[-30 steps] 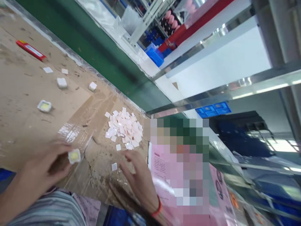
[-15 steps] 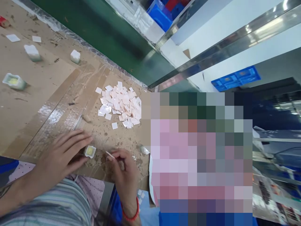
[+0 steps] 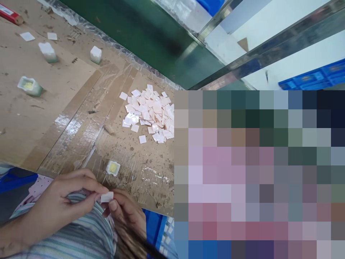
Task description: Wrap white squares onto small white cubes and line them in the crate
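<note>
My left hand [image 3: 64, 201] and my right hand [image 3: 126, 214] meet below the table's near edge, both pinching one small white square piece [image 3: 107, 196] between fingertips. Just beyond them on the cardboard-covered table [image 3: 54, 93] sits a small white cup with yellow filling [image 3: 113, 167], touched by neither hand. A heap of white and pale pink square pieces [image 3: 151, 113] lies farther out, with one loose square [image 3: 142, 139] at its near side.
Another yellow-filled cup [image 3: 29, 86] and two white blocks [image 3: 47, 51] [image 3: 95, 54] stand at the left. A red flat box [image 3: 9, 14] lies at the far left corner. A green wall [image 3: 151, 36] runs behind the table. A blurred patch covers the right side.
My left hand let go of the yellow-filled cup, which now rests on the table. Both hands drew back over the near edge and now pinch the white square together.
</note>
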